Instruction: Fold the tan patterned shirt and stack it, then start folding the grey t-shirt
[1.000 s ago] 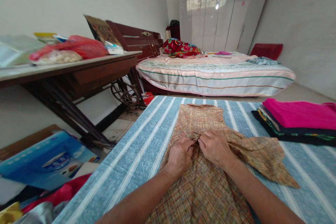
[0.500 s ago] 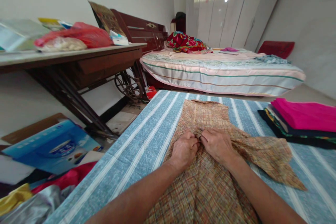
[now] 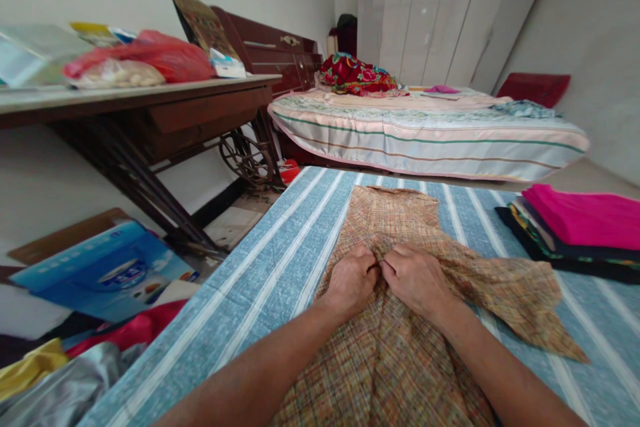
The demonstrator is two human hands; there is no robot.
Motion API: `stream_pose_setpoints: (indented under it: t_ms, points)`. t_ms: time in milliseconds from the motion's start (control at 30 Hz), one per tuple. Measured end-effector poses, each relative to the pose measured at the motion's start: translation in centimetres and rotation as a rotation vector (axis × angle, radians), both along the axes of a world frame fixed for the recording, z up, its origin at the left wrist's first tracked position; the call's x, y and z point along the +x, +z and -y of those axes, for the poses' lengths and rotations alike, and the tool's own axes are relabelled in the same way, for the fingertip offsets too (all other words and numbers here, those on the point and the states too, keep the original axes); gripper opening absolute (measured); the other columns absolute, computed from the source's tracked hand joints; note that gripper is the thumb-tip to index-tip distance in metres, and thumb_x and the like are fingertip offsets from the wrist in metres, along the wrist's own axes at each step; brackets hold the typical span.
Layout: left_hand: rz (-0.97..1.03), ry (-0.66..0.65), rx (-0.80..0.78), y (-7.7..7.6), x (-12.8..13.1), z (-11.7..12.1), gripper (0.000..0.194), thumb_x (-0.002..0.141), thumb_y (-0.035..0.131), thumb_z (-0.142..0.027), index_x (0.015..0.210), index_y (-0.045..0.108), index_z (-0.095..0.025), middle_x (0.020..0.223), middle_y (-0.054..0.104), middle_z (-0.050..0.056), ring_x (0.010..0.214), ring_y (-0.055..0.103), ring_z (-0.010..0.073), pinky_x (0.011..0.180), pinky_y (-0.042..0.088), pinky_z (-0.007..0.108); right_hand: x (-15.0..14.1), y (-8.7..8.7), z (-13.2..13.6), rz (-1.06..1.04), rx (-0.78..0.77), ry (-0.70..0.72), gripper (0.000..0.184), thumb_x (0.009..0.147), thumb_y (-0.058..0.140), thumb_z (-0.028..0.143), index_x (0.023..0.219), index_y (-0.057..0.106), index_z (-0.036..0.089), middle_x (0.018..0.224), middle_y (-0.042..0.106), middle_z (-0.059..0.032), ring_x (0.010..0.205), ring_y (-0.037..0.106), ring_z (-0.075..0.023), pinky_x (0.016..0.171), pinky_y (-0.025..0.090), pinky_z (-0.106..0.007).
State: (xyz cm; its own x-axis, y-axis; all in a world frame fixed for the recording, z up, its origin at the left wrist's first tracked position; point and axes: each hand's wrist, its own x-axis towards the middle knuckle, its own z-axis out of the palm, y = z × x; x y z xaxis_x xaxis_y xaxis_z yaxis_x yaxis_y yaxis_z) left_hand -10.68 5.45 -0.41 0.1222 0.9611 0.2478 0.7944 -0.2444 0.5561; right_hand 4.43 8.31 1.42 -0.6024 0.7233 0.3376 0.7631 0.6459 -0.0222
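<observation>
Blue-and-white striped cloth point(image 3: 260, 280) underlies a brown plaid fabric garment point(image 3: 395, 213), now gathered where I see the left hand point(image 3: 353, 280) and right hand point(image 3: 416, 280) pinching it, fingertips close together.

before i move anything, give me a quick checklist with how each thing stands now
1. Left hand on the brown checked fabric garment: ok.
2. Right hand on it, beside the left: ok.
3. Garment free of creases: not ok, it is gathered around the fingers.
4. Garment lying on the blue cloth with white stripes: ok.
5. Stack of folded clothes, bright pink on top, off the garment's body: ok.
6. What sits between the fingertips: cannot tell, hidden.
</observation>
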Motion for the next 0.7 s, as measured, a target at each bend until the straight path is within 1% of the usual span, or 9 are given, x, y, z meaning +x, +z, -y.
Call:
stream_pose_setpoints:
  t_ms: [100,167,267,367,500,600,700]
  points:
    - [0.01,0.058,-0.014,0.0,0.1,-0.1,0.011,0.074,0.049,-0.013,0.066,0.05,-0.021,0.071,0.055,0.0,0.071,0.053,0.0143,0.067,0.04,0.024,0.0,-0.3,0.2,0.013,0.039,0.04,0.027,0.09,0.045,0.019,0.07,0.064,0.018,0.074,0.063,-0.0045,0.075,0.055,-0.0175,0.069,0.035,-0.028]
    - [0.022,0.097,-0.034,0.1,0.2,0.0,0.009,0.072,0.051,-0.012,0.071,0.052,-0.021,0.072,0.056,0.0,0.071,0.053,0.0143,0.067,0.041,0.024,-0.1,-0.4,0.3,0.015,0.074,0.064,0.025,0.089,0.047,0.018,0.071,0.065,0.018,0.074,0.062,-0.0051,0.075,0.054,-0.0182,0.069,0.036,-0.029]
    - [0.064,0.112,-0.048,0.1,0.2,0.1,0.017,0.07,0.052,-0.009,0.083,0.055,-0.02,0.077,0.059,-0.001,0.073,0.055,0.0142,0.068,0.043,0.024,-0.2,-0.6,0.6,0.031,0.125,0.093,0.022,0.087,0.049,0.015,0.073,0.065,0.016,0.073,0.06,-0.0058,0.076,0.053,-0.0196,0.069,0.036,-0.03]
    - [0.073,0.056,-0.002,0.0,0.2,0.2,0.03,0.07,0.05,-0.005,0.095,0.057,-0.02,0.086,0.06,0.001,0.081,0.056,0.0145,0.075,0.044,0.024,-0.2,-0.6,0.7,0.027,0.131,0.099,0.02,0.086,0.05,0.014,0.073,0.065,0.016,0.071,0.059,-0.0057,0.076,0.052,-0.0199,0.068,0.036,-0.031]
    - [0.002,-0.006,0.048,0.1,0.0,0.3,0.025,0.074,0.048,-0.006,0.087,0.062,-0.021,0.086,0.059,0.002,0.086,0.055,0.0161,0.079,0.045,0.026,-0.2,-0.6,0.7,0.005,0.083,0.097,0.019,0.086,0.051,0.015,0.074,0.065,0.016,0.073,0.059,-0.0055,0.077,0.052,-0.0186,0.069,0.037,-0.03]
    - [-0.031,-0.006,0.049,0.3,0.1,0.3,0.025,0.076,0.047,-0.007,0.087,0.064,-0.02,0.088,0.059,0.003,0.085,0.055,0.0159,0.077,0.046,0.026,0.0,-0.3,0.6,0.006,0.033,0.093,0.018,0.087,0.051,0.017,0.078,0.066,0.017,0.077,0.06,-0.005,0.08,0.053,-0.0181,0.072,0.037,-0.029]
    - [-0.067,-0.001,0.063,0.3,0.0,0.2,0.022,0.079,0.047,-0.009,0.086,0.064,-0.021,0.09,0.058,0.003,0.086,0.056,0.0156,0.078,0.046,0.026,1.1,0.5,0.7,0.031,-0.011,0.063,0.014,0.087,0.052,0.021,0.081,0.064,0.018,0.083,0.06,-0.0045,0.084,0.054,-0.0185,0.074,0.038,-0.029]
